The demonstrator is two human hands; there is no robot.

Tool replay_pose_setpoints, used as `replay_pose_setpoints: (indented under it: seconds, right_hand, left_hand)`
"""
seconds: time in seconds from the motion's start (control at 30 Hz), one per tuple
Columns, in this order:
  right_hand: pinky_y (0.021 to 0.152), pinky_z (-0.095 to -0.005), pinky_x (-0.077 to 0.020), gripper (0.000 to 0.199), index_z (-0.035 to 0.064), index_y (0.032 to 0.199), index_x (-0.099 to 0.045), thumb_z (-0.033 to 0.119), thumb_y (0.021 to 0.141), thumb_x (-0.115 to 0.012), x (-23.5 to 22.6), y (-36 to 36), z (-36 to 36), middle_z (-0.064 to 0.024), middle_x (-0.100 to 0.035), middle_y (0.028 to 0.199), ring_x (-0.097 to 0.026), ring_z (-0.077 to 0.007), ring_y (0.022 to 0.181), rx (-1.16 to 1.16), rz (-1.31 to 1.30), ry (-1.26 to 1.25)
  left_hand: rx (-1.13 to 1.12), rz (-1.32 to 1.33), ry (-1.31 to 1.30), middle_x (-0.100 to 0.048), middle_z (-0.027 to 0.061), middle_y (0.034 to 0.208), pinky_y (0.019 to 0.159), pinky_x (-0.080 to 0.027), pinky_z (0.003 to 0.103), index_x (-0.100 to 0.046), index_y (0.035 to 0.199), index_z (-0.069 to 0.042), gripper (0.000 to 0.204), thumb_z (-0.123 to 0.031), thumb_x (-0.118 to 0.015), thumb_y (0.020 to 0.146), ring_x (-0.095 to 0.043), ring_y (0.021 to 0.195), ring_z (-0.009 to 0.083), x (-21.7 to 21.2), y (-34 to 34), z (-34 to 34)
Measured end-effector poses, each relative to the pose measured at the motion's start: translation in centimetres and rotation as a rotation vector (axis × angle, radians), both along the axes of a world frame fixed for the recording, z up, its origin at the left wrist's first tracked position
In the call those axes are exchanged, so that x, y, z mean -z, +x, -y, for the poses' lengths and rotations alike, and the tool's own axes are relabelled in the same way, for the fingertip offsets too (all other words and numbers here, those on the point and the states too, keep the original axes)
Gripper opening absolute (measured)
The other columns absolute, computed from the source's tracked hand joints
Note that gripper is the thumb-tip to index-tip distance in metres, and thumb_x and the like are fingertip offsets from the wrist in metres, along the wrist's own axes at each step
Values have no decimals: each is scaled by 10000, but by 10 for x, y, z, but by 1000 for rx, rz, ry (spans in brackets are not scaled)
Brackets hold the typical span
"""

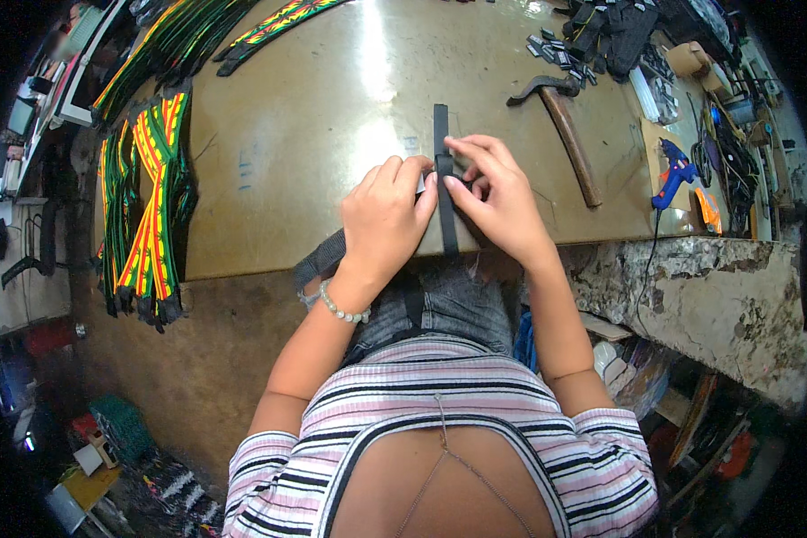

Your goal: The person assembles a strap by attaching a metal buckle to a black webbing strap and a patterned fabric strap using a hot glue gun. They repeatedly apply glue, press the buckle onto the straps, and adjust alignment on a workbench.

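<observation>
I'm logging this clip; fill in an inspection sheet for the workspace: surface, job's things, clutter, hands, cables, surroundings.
Surface: shiny tabletop, scuffed, with blue marks at left of centre.
Job's things: black strap upright in the picture, its lower end at the table's near edge.
Clutter: hammer, blue glue gun and small dark pieces at right; patterned straps hang over the left edge.
Hands: left hand pinches the strap; right hand has its fingers at it, exact grip unclear.
Cables: dark cord runs from the glue gun over the near edge.
Surroundings: chipped wall at right; brown floor at left.
</observation>
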State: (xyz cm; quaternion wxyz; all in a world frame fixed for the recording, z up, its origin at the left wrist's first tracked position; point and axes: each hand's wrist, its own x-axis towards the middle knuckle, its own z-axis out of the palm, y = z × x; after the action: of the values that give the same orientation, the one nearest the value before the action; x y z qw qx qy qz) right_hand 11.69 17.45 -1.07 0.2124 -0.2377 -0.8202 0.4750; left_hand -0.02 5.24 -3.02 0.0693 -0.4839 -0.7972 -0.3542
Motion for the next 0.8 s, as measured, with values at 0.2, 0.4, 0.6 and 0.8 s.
replay_pose_setpoints:
  seconds: [0.2,0.4,0.6,0.8]
  right_hand:
    - [865,-423,-518,337,-9,1157,-662,-17,826,-599,8,-7,-2,-188,-626,1104,-633,-378,983,-28,-17,268]
    - [876,-426,-511,282,21,1120,-675,23,844,-618,5,-13,-7,-159,-629,1084,-632,-363,977,-31,-5,194]
    - [820,-411,-519,179,50,1000,-682,32,821,-679,16,4,8,-111,-632,1020,-622,-311,949,-58,-91,572]
    - [817,-395,-511,181,46,963,-699,22,783,-698,17,14,7,-94,-629,1009,-606,-298,946,-72,-95,444]
  left_hand:
    - [-36,169,9,-673,130,773,612,-508,420,-679,1009,-134,167,-203,-711,860,-669,703,313,2,-2,-7]
    - [-16,241,29,-657,147,744,592,-498,414,-666,1043,-132,198,-181,-716,858,-663,679,325,3,-4,-8]
    - [-14,261,47,-659,139,767,623,-508,415,-671,1069,-147,226,-139,-713,848,-656,687,325,3,-4,-7]
    - [64,149,-57,-678,86,862,632,-509,395,-714,1086,-205,315,-61,-676,809,-660,735,283,4,-4,-6]
